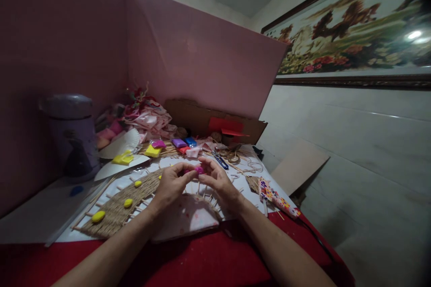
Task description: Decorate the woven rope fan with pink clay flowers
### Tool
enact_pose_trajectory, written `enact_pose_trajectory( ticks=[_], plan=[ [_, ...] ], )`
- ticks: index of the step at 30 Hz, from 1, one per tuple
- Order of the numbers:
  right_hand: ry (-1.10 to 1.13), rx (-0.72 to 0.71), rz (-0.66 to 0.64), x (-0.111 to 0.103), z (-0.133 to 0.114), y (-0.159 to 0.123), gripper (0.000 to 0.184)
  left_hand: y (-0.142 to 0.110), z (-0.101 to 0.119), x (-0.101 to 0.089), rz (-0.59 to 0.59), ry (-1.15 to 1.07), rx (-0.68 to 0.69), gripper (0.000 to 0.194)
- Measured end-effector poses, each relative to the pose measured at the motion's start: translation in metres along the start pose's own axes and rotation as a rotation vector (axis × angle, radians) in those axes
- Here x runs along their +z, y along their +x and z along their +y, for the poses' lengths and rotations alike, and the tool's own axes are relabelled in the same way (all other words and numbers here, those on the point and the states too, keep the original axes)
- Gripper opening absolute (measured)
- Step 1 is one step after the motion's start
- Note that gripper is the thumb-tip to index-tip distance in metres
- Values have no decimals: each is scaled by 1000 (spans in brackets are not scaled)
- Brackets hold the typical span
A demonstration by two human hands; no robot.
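Between the fingertips of my left hand (pixel 172 184) and my right hand (pixel 220 180) is a small lump of magenta modelling clay (pixel 199 170). Both hands are closed around it, thumbs and fingers partly covering it. Below them lies a fan-shaped piece of woven twine (pixel 116 215) on thin sticks, its middle hidden by my hands. Several flattened yellow clay ovals sit along its band, one of them a yellow oval (pixel 98 216) near the left end. A pale patterned semicircle (pixel 188 219) fills the inner part of the fan, nearest to me.
Packets of clay, including a yellow packet (pixel 154 150) and a blue packet (pixel 190 141), lie behind the fan. Blue-handled scissors (pixel 220 160) rest beyond my right hand. A flower-patterned glue gun (pixel 278 198) is at the right edge, a purple flask (pixel 71 139) at the left.
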State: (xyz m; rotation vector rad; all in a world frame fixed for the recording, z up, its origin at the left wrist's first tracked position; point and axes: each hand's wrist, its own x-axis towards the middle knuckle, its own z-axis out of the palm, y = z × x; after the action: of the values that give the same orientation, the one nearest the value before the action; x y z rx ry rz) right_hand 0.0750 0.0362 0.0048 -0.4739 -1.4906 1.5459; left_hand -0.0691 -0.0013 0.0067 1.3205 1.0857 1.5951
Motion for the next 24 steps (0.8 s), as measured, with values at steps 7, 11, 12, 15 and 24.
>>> enact_pose_trajectory(
  ticks=[7, 11, 12, 15, 24],
  plan=[
    [20, 19, -15, 0, -4, -1, 42, -1, 7, -1, 48, -96, -115, 29],
    [-25, 4, 55, 0, 0, 2, 30, -3, 8, 2, 10, -43, -77, 26],
    [-47, -8, 62, 0, 2, 3, 29, -3, 8, 2, 3, -38, -80, 26],
    [-107, -56, 43, 0, 4, 4, 28, -3, 9, 2, 8, -38, -88, 27],
    [-189, -157, 84, 4, 1, 0, 34, -2, 7, 2, -61, -163, -133, 30]
  ],
)
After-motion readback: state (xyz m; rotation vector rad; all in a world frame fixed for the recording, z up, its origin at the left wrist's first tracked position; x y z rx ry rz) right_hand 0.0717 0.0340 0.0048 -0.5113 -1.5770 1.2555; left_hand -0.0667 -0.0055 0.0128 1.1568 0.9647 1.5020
